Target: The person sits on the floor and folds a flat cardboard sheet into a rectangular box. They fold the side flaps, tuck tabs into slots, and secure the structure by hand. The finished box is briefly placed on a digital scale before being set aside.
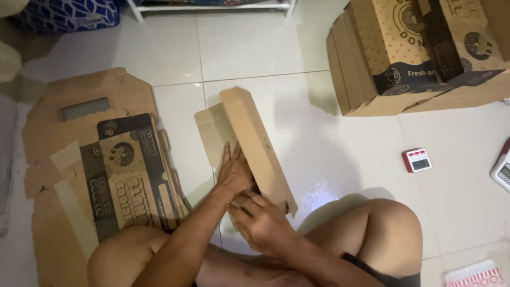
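A person sits cross-legged on a pale tiled floor (276, 48), folding a plain brown cardboard box blank (249, 143) that lies just in front of their knees. The left hand (234, 172) presses flat, fingers stretched out, on the blank's base panel. The right hand (263, 220) curls its fingers round the near end of the raised side flap. A stack of flat printed cardboard blanks (101, 170) lies to the left; folded brown boxes (414, 53) are piled far right, near a small red-and-white timer (417, 160).
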